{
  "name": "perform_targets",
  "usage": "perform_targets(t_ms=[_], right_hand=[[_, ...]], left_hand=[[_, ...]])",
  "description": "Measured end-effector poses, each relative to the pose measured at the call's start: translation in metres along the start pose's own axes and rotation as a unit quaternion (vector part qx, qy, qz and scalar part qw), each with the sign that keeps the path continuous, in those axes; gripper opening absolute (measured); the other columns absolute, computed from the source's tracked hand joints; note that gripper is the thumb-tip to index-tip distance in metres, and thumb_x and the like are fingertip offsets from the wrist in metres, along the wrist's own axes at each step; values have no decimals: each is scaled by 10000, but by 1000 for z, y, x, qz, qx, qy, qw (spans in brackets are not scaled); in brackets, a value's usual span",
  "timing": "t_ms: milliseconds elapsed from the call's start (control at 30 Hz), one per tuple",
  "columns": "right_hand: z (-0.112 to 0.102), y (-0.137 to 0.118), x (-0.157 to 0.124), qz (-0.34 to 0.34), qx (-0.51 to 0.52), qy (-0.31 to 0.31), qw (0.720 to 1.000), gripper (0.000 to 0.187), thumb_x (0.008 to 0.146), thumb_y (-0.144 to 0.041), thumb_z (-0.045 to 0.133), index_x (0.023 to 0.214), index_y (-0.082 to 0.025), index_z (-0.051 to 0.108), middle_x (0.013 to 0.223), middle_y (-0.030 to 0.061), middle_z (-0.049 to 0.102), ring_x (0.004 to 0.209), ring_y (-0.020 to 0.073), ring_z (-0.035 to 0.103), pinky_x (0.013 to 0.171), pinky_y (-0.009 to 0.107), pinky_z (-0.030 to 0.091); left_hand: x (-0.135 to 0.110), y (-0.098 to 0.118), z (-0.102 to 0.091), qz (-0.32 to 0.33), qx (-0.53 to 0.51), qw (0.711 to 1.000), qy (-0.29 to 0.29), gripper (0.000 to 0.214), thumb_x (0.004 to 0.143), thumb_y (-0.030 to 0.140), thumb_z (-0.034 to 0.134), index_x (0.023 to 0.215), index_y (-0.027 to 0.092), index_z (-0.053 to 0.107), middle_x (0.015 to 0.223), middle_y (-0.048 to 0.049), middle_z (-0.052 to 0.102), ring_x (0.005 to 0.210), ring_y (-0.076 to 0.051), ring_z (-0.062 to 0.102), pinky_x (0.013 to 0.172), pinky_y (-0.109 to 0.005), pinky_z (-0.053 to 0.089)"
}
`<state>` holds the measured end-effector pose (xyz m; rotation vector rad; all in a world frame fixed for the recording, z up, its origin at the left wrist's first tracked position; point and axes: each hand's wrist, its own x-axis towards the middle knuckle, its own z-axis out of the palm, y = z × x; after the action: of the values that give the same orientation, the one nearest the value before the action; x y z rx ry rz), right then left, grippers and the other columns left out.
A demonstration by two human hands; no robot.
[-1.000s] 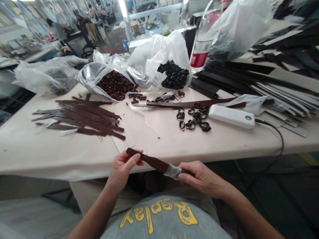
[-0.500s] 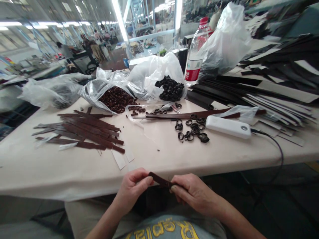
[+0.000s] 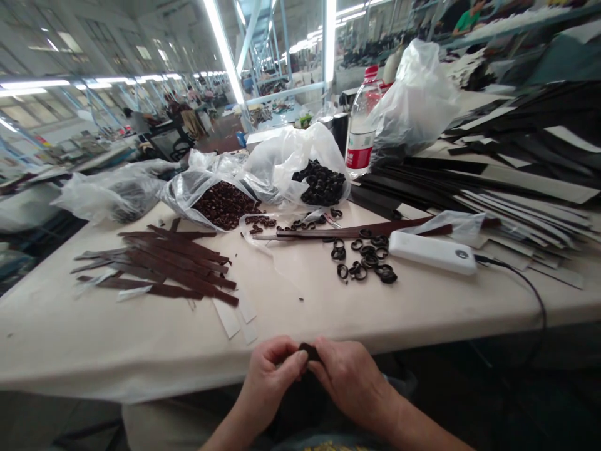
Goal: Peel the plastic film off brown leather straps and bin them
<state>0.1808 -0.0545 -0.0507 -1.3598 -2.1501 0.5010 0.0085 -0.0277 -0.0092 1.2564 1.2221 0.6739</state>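
Close to the table's front edge, my left hand (image 3: 275, 373) pinches a dark brown strip (image 3: 308, 352) between thumb and fingers. My right hand (image 3: 350, 379) grips the same strip from the other side, and only a short piece shows between the two hands. The rest of the strip is hidden by my fingers. Beyond my hands to the left lies a loose pile of brown strips (image 3: 173, 260). Several small black loops (image 3: 369, 254) are scattered on the table ahead and to the right.
A bag of small brown pieces (image 3: 225, 203) and a bag of black loops (image 3: 322, 181) stand at the back. A white power bank (image 3: 432, 252) with a cable lies right, near a plastic bottle (image 3: 360, 138) and stacked black strips (image 3: 422, 188). People work far off.
My hands have come closer together, so less of the brown strip shows between them. The view has tilted up slightly, and the things on the table appear lower.
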Motion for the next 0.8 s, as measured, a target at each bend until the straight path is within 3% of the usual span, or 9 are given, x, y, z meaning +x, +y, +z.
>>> perform_targets(t_ms=[133,333,533,600,700,767,800], right_hand=[[2,1,-1,-13,-19,-28,999,104,962,-216,493,868,-199,537,700,20,671,609,211,656,548,322,286],[-4,-1,4,-48,-51,-73,995,187,987,-223,419,856,-196,550,661,26,650,540,202,610,533,341,226],[-26,7,14,-30,30,-111,993,220,1000,-224,370,907,-197,567,712,20,663,594,181,610,557,319,283],[-36,16,18,7,67,-94,993,264,1021,-250,334,896,-200,562,720,20,660,621,179,612,583,309,315],[-45,32,21,68,125,-38,989,341,1038,-315,291,828,-202,534,715,32,637,643,184,594,613,309,355],[-46,40,22,93,161,2,982,358,1038,-348,287,807,-207,522,695,27,608,635,183,564,619,310,374],[-46,43,22,103,175,21,979,361,1037,-361,291,797,-211,516,678,20,588,626,180,545,616,309,378]], left_hand=[[-2,-2,-1,17,31,999,8,289,790,353,636,577,163,590,551,5,525,566,-125,466,564,-232,370],[-1,-3,-4,38,63,997,0,285,800,360,636,597,160,615,575,-3,541,596,-134,484,597,-242,384],[15,14,-19,40,40,996,-74,259,796,386,682,721,142,727,647,-40,655,620,-145,562,609,-244,447],[36,23,-34,47,21,997,-63,288,796,420,688,833,141,752,706,-65,705,637,-165,613,627,-266,491],[92,38,-67,121,86,988,41,351,822,451,649,939,132,738,817,-100,744,686,-196,668,672,-304,538],[138,47,-89,190,248,941,129,344,876,418,564,988,137,729,907,-107,747,771,-208,688,731,-314,546],[160,52,-99,199,280,927,148,319,874,383,565,1000,143,732,948,-110,743,826,-220,686,777,-324,538]])
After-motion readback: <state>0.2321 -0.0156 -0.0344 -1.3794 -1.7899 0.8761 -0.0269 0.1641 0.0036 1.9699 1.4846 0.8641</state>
